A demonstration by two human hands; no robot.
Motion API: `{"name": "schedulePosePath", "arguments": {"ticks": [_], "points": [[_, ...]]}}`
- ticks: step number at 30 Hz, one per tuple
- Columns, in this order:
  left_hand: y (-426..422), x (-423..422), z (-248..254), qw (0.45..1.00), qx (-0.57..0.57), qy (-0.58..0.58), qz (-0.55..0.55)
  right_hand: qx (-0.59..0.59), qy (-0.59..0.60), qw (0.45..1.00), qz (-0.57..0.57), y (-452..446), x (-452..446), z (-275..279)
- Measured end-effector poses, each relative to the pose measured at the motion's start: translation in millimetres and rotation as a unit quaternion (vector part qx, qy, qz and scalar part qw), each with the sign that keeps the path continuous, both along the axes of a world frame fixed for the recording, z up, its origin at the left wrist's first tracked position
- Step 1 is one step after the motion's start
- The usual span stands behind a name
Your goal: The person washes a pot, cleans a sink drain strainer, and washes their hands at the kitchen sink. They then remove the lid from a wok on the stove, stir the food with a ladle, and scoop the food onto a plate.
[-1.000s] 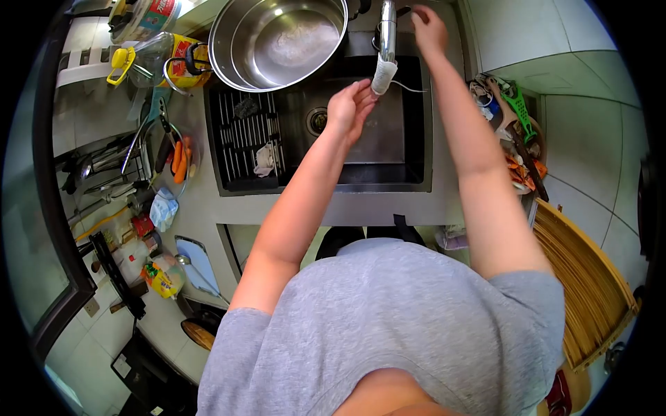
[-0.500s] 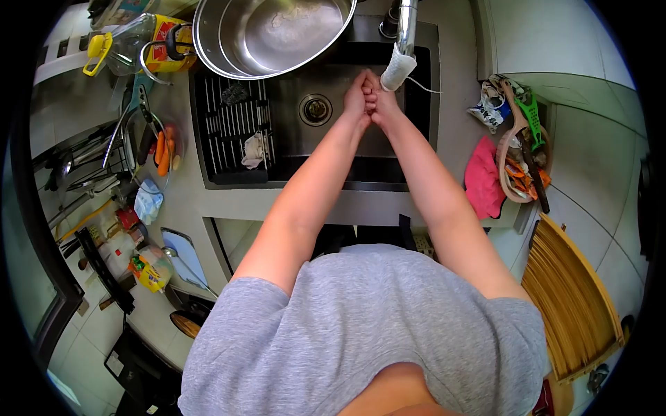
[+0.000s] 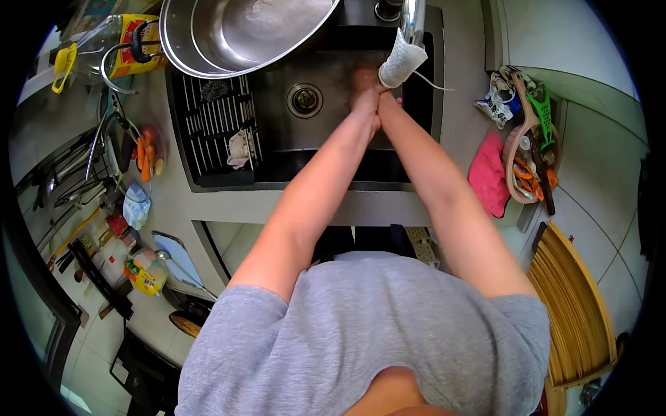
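Vs. half a sec ago, the whole view sits a bit diff., so the bottle [image 3: 97, 52], steel pot [image 3: 250, 31] and drying rack [image 3: 208, 132] all show farther L in frame; the L hand [image 3: 367, 102] and R hand [image 3: 386, 102], then clasped close w/ fingers bunched, now overlap more, crossing near the wrists, and part of that overlap is motion-blurred. The faucet [image 3: 413, 21] is the nearest thing: its spout end, in a white wrap [image 3: 402, 61] w/ a thin string, hangs just R of the blurred hand part, above the sink [image 3: 277, 104]; can't tell if wrap & skin touch. L hand: forearm reaches fwd and slants R, hand against the other; finger spread can't be told. R hand: forearm reaches fwd and slants L, hand pressed to its mate; finger state also can't be told. A few curled fingertips peek out R of the crossing, but whose is unclear. No object can be made out btwn the palms. Both arms are near-straight, bare, coming from short gray sleeves. Around, L to R: carrots [image 3: 146, 154] on the counter side, then the rack w/ a pale cloth [image 3: 238, 149] and a dark scrubber [image 3: 214, 89], drain [image 3: 305, 100] L of the hands, pink cloth [image 3: 489, 177] beside a basket [image 3: 512, 149] w/ a green utensil [image 3: 544, 114], and a slatted bamboo piece [image 3: 569, 305] at far R.
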State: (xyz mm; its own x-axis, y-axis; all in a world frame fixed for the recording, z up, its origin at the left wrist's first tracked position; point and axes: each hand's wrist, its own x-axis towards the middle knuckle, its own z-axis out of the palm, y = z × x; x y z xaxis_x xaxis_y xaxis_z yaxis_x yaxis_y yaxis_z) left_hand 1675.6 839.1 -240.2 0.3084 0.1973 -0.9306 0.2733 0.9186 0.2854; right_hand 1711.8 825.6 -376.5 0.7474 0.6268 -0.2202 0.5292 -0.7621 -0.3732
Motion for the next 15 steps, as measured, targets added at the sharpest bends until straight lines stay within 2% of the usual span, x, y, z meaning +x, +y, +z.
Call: {"name": "schedulePosePath", "arguments": {"ticks": [2, 3, 4, 5, 6, 7, 8, 9, 10, 11, 13, 14, 15], "points": [[5.6, 3.2, -14.6, 0.992, -0.107, -0.043, -0.049, -0.097, 0.171, 0.975, 0.104, -12.8, 12.2, 65.6], [10.5, 2.3, -24.5, 0.983, -0.128, -0.106, -0.077, -0.117, 0.227, 0.96, 0.114, -19.7, 10.2, 81.2], [17.6, 2.1, -29.0, 0.983, -0.13, -0.106, -0.078, -0.116, 0.264, 0.953, 0.099, -24.6, 7.7, 87.4], [24.7, 1.6, -33.5, 0.978, -0.153, -0.138, -0.04, -0.095, 0.293, 0.949, 0.06, -29.1, 3.4, 93.7], [28.2, 2.9, -37.0, 0.97, -0.177, -0.169, -0.001, 0.061, 0.276, 0.955, -0.09, -33.0, -18.2, 65.5], [28.6, 7.7, -40.5, 0.973, -0.143, -0.176, -0.048, 0.239, 0.235, 0.921, -0.198, -37.4, -39.6, 35.5], [26.8, 15.7, -56.6, 0.973, -0.144, -0.176, -0.049, 0.328, 0.301, 0.857, -0.258, -38.2, -48.9, 77.7], [23.0, 26.6, -80.2, 0.983, -0.057, -0.175, -0.02, 0.416, 0.354, 0.776, -0.315, -37.8, -57.9, 125.8], [20.7, 36.0, -95.0, 0.984, 0.032, -0.174, 0.009, 0.491, 0.398, 0.693, -0.346, -36.3, -66.0, 146.8], [20.1, 43.4, -98.4, 0.984, 0.031, -0.174, 0.008, 0.466, 0.389, 0.717, -0.343, -33.2, -76.2, 149.2], [18.4, 54.0, -97.3, 0.954, 0.172, -0.236, 0.066, 0.469, 0.368, 0.699, -0.394, -25.2, -78.9, 155.4], [16.2, 52.7, -96.8, 0.954, 0.171, -0.236, 0.067, 0.521, 0.4, 0.635, -0.406, -26.3, -73.1, 158.0], [12.5, 46.5, -92.0, 0.953, 0.135, -0.261, 0.074, 0.514, 0.475, 0.583, -0.413, -30.1, -59.9, 158.6]]}}
